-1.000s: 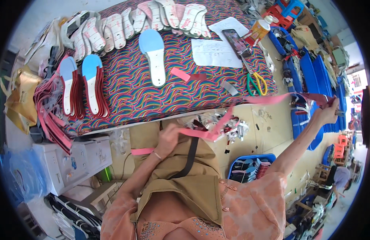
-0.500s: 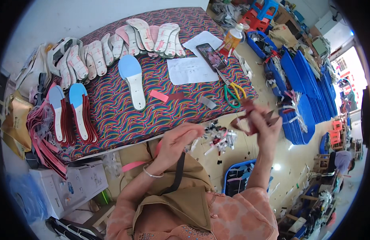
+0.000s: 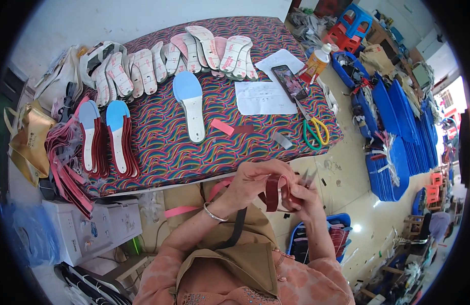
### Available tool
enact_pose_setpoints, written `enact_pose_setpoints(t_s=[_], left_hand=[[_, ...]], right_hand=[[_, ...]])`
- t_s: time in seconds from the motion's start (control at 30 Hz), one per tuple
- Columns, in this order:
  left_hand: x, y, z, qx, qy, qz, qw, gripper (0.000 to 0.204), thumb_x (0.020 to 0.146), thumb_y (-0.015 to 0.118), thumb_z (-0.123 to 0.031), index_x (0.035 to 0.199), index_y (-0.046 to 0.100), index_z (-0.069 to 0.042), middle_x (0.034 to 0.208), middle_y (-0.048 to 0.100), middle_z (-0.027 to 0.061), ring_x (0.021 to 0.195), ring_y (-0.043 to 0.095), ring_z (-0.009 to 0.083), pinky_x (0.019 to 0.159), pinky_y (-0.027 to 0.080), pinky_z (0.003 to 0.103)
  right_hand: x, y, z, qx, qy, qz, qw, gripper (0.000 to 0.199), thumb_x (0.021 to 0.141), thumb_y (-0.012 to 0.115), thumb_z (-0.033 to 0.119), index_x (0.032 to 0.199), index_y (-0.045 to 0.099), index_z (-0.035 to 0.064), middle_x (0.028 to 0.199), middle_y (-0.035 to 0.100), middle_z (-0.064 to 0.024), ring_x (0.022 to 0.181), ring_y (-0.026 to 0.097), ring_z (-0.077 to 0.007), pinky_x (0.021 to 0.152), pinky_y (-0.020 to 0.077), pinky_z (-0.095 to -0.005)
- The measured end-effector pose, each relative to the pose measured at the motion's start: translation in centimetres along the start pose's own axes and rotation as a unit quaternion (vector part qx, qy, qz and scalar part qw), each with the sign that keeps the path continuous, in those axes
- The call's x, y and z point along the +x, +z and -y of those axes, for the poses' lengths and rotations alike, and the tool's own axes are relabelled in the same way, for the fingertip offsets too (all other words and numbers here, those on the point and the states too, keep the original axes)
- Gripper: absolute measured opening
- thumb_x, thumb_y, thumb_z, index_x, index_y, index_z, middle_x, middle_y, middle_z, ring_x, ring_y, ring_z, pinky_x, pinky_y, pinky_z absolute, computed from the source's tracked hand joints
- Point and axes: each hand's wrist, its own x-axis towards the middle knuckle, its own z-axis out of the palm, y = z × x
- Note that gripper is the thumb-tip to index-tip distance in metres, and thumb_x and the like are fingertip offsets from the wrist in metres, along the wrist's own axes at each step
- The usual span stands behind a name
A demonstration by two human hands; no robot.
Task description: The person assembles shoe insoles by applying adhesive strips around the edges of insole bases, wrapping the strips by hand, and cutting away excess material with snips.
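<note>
In front of the table's near edge, my two hands meet over a looped, glossy dark red strip (image 3: 271, 195). My left hand (image 3: 245, 187) curls its fingers over the top of the loop. The fingers of my right hand (image 3: 308, 201) pinch the strip from the other side. A pale, pointed piece (image 3: 309, 178), too blurred to name, sticks out beside my right fingers. A pink strip (image 3: 181, 211) hangs near my left wrist. Beyond my hands, a single blue and white insole (image 3: 190, 109) lies on the patterned tablecloth, with a short pink piece (image 3: 222, 126) next to it.
Two stacks of blue-topped insoles (image 3: 120, 137) stand at left. A row of white insoles (image 3: 143, 71) lines the back. Scissors with green and yellow handles (image 3: 315, 133), a phone (image 3: 290, 83), paper (image 3: 263, 98) and a bottle (image 3: 316, 61) lie at right. Blue baskets (image 3: 385, 168) stand on the floor.
My right hand has moved left and down with the dark red strip. My left hand has come right to meet it, its fingers now on the strip.
</note>
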Motion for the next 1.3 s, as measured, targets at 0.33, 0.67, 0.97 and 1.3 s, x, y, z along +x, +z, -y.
enact_pose_setpoints(t_s=[0.33, 0.67, 0.97, 1.3], left_hand=[[-1.4, -0.6, -6.8, -0.012, 0.137, -0.250, 0.959, 0.014, 0.086, 0.053, 0.000, 0.082, 0.064, 0.005, 0.073, 0.060, 0.0080, 0.064, 0.052, 0.0159, 0.061, 0.039, 0.031], [-3.1, -3.1, -2.4, 0.142, -0.071, -0.219, 0.963, 0.019, 0.088, 0.064, -0.010, 0.101, 0.068, 0.003, 0.085, 0.066, 0.0010, 0.079, 0.056, 0.0033, 0.067, 0.046, 0.022], [0.4, -16.2, -7.8, 0.379, -0.004, -0.332, 0.864, 0.052, 0.076, 0.076, -0.015, 0.121, 0.056, 0.002, 0.092, 0.058, 0.0058, 0.077, 0.056, 0.0125, 0.070, 0.048, 0.027], [3.6, -28.7, -6.7, 0.332, 0.049, -0.437, 0.835, 0.033, 0.082, 0.066, -0.002, 0.114, 0.059, 0.003, 0.101, 0.066, 0.0070, 0.087, 0.062, 0.0133, 0.079, 0.049, 0.026]], right_hand=[[-1.1, 3.3, 9.4, -0.616, -0.054, -0.028, 0.786, 0.009, 0.081, 0.065, 0.000, 0.088, 0.069, -0.0041, 0.074, 0.067, -0.0055, 0.063, 0.060, -0.0081, 0.057, 0.0445, -0.0215], [9.7, 6.7, -1.9, -0.339, -0.245, -0.001, 0.908, 0.013, 0.087, 0.065, 0.012, 0.088, 0.066, -0.0010, 0.077, 0.058, -0.0006, 0.063, 0.049, -0.0043, 0.051, 0.0354, -0.0190], [15.7, 6.5, -3.6, -0.169, -0.176, 0.004, 0.970, 0.008, 0.089, 0.062, 0.010, 0.090, 0.064, 0.0025, 0.064, 0.051, 0.0078, 0.047, 0.032, 0.0015, 0.043, 0.0209, -0.0187], [17.6, 8.1, -2.6, -0.200, -0.164, 0.028, 0.966, 0.010, 0.094, 0.054, 0.014, 0.092, 0.057, 0.0054, 0.067, 0.063, -0.0082, 0.040, 0.026, -0.0003, 0.037, 0.0171, -0.0190]])
